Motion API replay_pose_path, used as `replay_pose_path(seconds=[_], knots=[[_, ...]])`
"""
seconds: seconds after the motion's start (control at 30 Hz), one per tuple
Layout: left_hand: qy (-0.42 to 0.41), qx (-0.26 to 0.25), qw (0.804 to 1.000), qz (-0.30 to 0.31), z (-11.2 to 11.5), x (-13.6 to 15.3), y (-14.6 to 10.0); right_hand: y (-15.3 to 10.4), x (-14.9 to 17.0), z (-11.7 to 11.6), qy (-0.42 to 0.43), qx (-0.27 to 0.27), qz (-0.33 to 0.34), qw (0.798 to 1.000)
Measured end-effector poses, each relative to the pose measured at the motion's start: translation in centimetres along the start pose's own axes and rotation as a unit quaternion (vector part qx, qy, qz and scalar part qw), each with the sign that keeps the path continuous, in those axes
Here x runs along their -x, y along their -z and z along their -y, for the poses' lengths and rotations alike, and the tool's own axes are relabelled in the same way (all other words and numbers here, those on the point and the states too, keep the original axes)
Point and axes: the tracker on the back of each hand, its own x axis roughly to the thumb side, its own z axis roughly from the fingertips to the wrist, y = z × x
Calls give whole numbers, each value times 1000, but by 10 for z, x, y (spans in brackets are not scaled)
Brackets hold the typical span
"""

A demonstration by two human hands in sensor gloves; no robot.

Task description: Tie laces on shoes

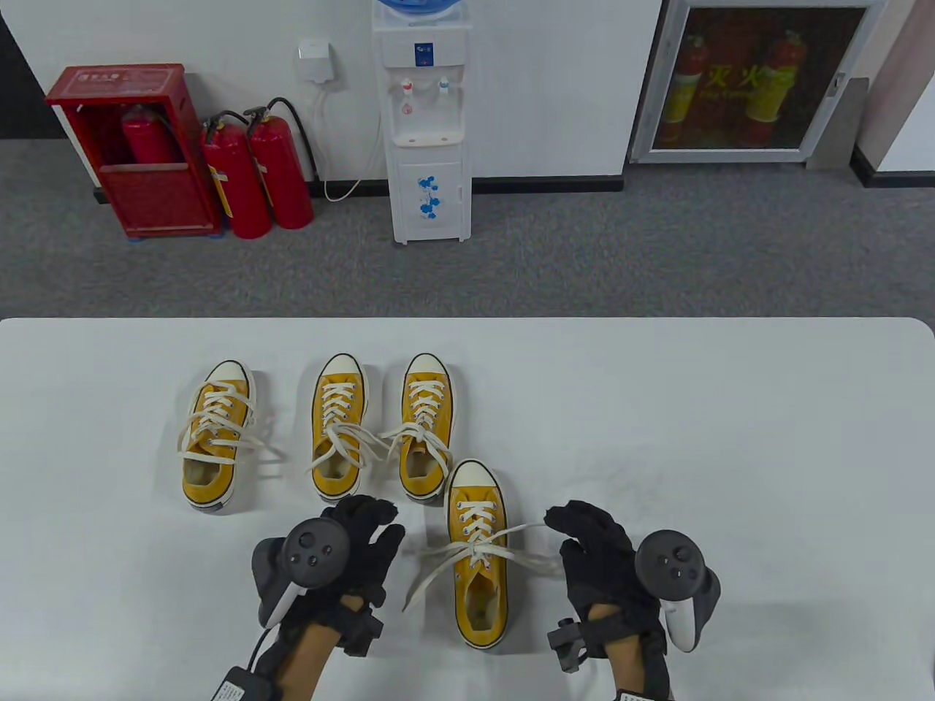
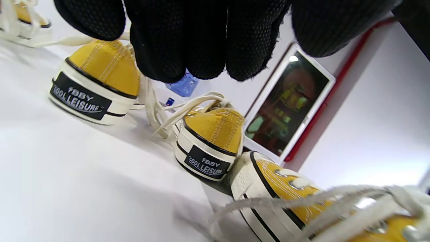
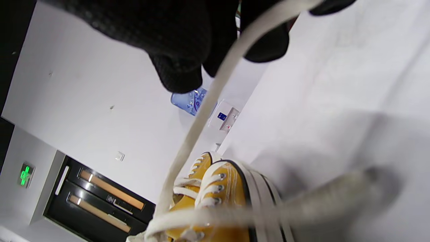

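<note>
- at the table's near edge sat the shoe (image 1: pixel 479 555), laces crossed but unknotted, between both hands.
- the right hand (image 1: pixel 595 558) pinched one lace (image 3: pixel 215 94), drawn taut; a harder pull could drag the light shoe or undo the crossing.
- the left hand (image 1: pixel 350 548) hung spread, holding nothing, so the other lace (image 1: pixel 431 580) lay slack and might slip loose.

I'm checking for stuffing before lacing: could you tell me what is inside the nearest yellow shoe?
The nearest yellow shoe shows a pale lining at its opening; nothing visible in it. The toe section is covered by tongue and laces.
</note>
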Motion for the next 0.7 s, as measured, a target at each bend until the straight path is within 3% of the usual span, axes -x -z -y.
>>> replay_pose_path(seconds=[0.27,0.47,0.57,0.7], knots=[[101,62,992,33,-15,-7,-16,-3,-9,-23,-72,-51,42,995],[181,94,978,49,-15,7,-34,-4,-8,-53,-119,-146,24,982],[189,112,975,43,-11,19,-38,-4,-5,-68,-136,-193,7,972],[150,116,981,38,-5,30,-45,-7,-2,-81,-177,-198,-15,964]])
